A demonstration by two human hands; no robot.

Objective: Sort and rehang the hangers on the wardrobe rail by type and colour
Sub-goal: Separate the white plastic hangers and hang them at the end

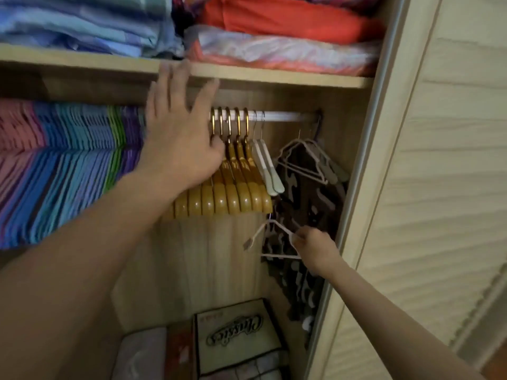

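From the head view, my left hand (178,138) is raised at the wardrobe rail (285,116), fingers spread and straight, its palm side against the hooks and necks of the wooden hangers (233,187), which hang packed together with gold hooks. It grips nothing that I can see. Left of it, a dense block of coloured hangers (68,165) fills the rail out to the frame edge. Just right of the wooden group hang two pale padded hangers (267,165), then a stretch of bare rail.

My right hand (312,246) is low and to the right, well below the rail, fingers curled round one arm of a thin pale hanger (270,238). That hanger is off the rail. Its long axis lies roughly level, running leftward from my grip, and its hook is too blurred to place. Similar thin hangers (304,160) dangle in a loose bunch at the far right end of the rail.

What matters, I judge, is that the bare stretch sits almost straight above the right hand, so that hand is the nearer one for rehanging.
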